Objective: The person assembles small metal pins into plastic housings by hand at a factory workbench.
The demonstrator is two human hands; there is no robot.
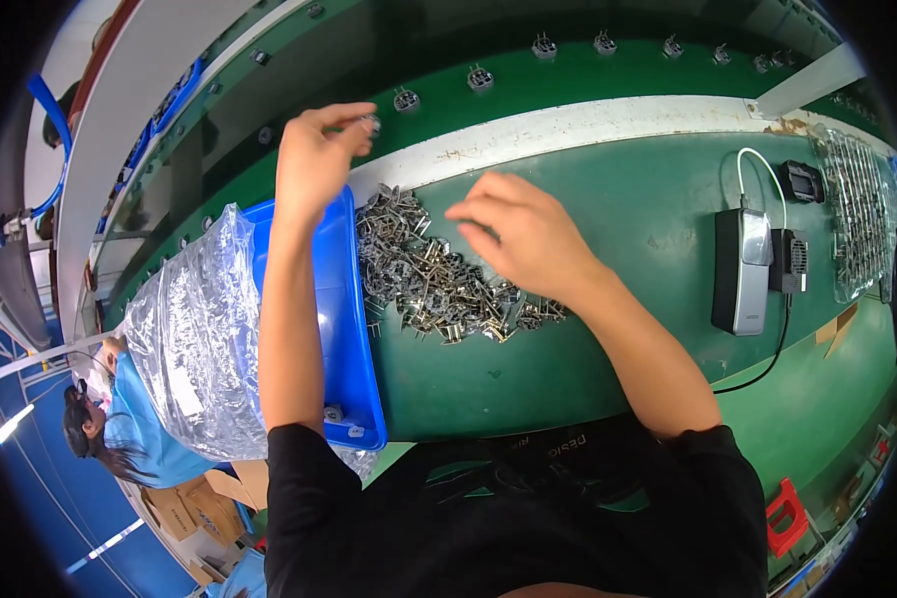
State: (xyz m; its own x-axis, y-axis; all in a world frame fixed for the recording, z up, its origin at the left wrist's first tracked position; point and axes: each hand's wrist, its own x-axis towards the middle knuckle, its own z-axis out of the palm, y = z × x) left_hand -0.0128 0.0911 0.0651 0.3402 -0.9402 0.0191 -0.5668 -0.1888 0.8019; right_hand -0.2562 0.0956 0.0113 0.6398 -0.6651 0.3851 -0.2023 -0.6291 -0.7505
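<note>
Left hand [321, 154] over the green belt [543, 88], fingertips at a small grey metal part [372, 124], can't tell if pinched, right hand [518, 229] loosely spread by a silvery heap of pinned parts [434, 284], blue plastic bin [346, 324] alongside, white metal rail [588, 125] between heap and belt

Centre: small silver pronged metal parts [441, 289], shiny. Nine o'clock: blue rectangular plastic bin [352, 324], smooth; clear plastic bag [184, 319], glossy, crinkled. One o'clock: long white painted ledge [568, 133], scuffed.
</note>
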